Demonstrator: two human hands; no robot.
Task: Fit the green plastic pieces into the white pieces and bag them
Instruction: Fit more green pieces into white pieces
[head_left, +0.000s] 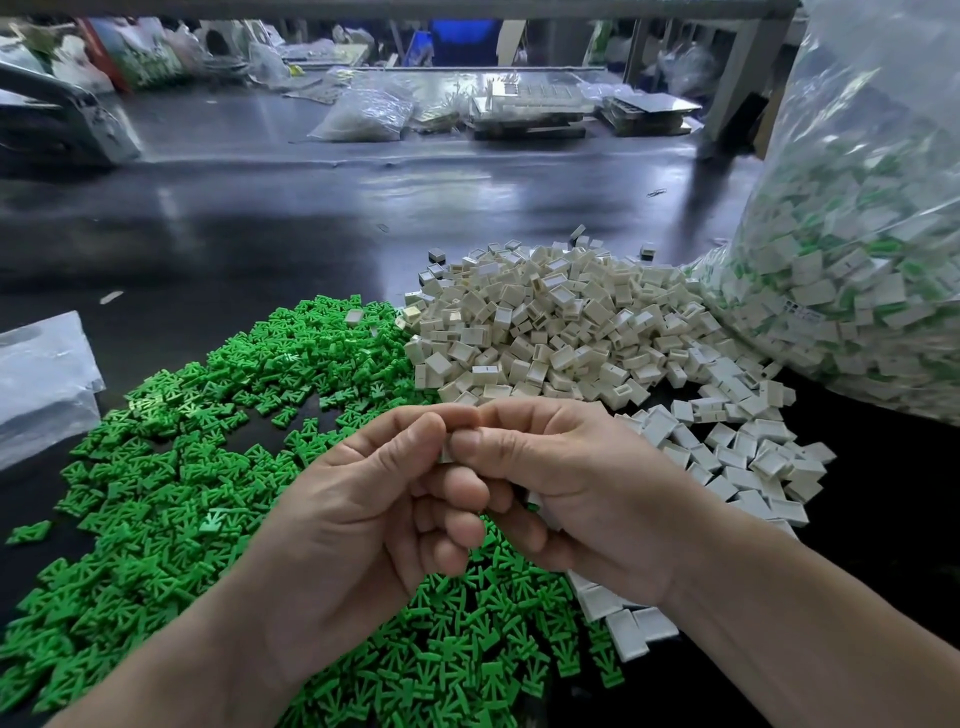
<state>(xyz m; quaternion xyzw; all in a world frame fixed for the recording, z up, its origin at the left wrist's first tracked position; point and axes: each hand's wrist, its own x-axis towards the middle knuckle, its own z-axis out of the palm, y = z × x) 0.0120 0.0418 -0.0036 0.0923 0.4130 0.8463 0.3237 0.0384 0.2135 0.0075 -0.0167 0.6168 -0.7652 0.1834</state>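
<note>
My left hand (358, 509) and my right hand (582, 483) meet above the dark table, fingertips together. Between thumbs and forefingers they pinch a small white piece (445, 456), mostly hidden by the fingers. Whether a green piece is in it I cannot tell. A wide heap of green plastic pieces (171, 467) spreads under and left of my hands. A pile of white box-shaped pieces (561, 322) lies behind and right of them. A big clear bag (857, 249) at the right holds assembled white-and-green pieces.
A flat clear plastic bag (41, 384) lies at the left edge. The dark glossy table (249, 228) stretches back to more bags, trays and clutter (524, 111) at the far side. A grey post (737, 83) stands beside the big bag.
</note>
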